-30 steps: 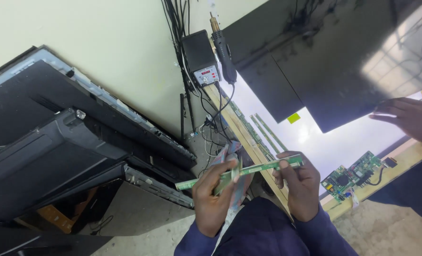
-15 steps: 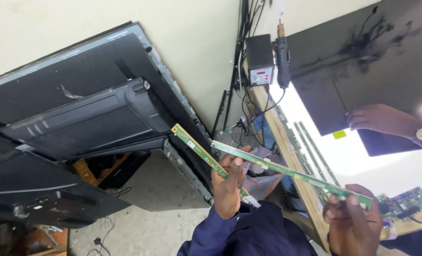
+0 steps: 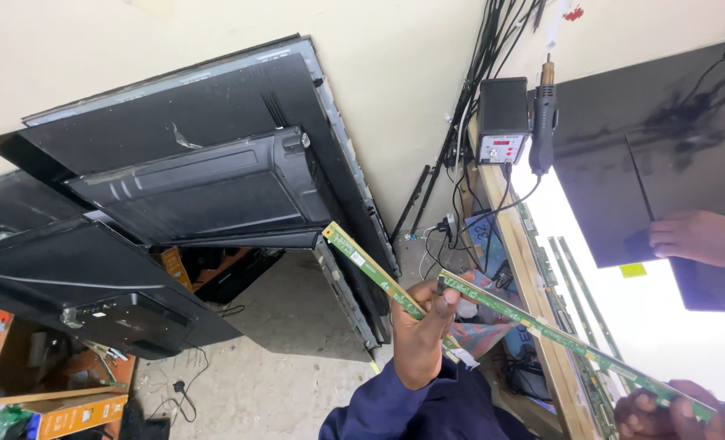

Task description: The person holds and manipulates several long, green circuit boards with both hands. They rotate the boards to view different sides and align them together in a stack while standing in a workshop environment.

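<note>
Head view, left hand (image 3: 422, 341) raised, fist gripping one green circuit strip (image 3: 372, 273), right hand (image 3: 660, 411) pinching second strip's (image 3: 558, 336) far end.

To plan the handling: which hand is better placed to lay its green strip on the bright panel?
Likely the right hand: it holds its green strip just by the bright panel. The left hand is farther away.

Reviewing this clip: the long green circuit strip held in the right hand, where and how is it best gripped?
Probably by its narrow long edges near an end, fingers coming in from the side, as the right hand does now. The green circuit strip is thin, long and studded with parts on its flat face, so an edge grip, perhaps with mid-length support, seems safest.
</note>
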